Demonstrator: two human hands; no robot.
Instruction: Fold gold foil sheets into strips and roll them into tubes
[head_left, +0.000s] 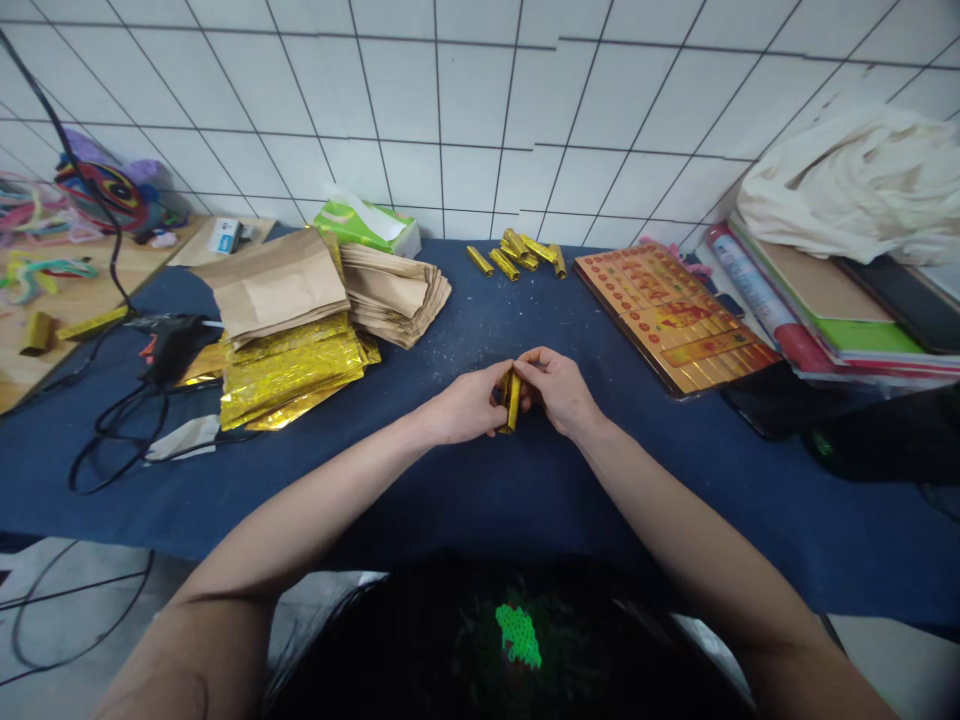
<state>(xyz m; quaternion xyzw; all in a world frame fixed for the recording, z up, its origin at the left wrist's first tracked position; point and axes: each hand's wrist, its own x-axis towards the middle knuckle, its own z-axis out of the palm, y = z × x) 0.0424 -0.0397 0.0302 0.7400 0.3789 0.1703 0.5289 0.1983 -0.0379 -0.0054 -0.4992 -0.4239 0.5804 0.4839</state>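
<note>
Between my two hands, over the middle of the blue-covered table (pixel 420 510), is a small gold foil roll (pixel 513 405). My left hand (pixel 470 402) has its fingers closed on the roll's left side. From the right, my right hand (pixel 556 388) pinches the far end of the same roll; its lower fingers are partly hidden. Beyond the hands, several finished-looking gold foil rolls (pixel 517 250) lie in a loose group by the wall. To the left sits a stack of gold foil sheets (pixel 292 375), with brown paper sheets (pixel 281 285) on top.
A black glue gun (pixel 171 340) with a looping cord lies at left. Behind the paper stands a green tissue pack (pixel 364 225). An orange-gold printed pack (pixel 667 315) lies at right, near books (pixel 862 335) under white cloth (pixel 862 190). The tiled wall (pixel 480 100) bounds the back.
</note>
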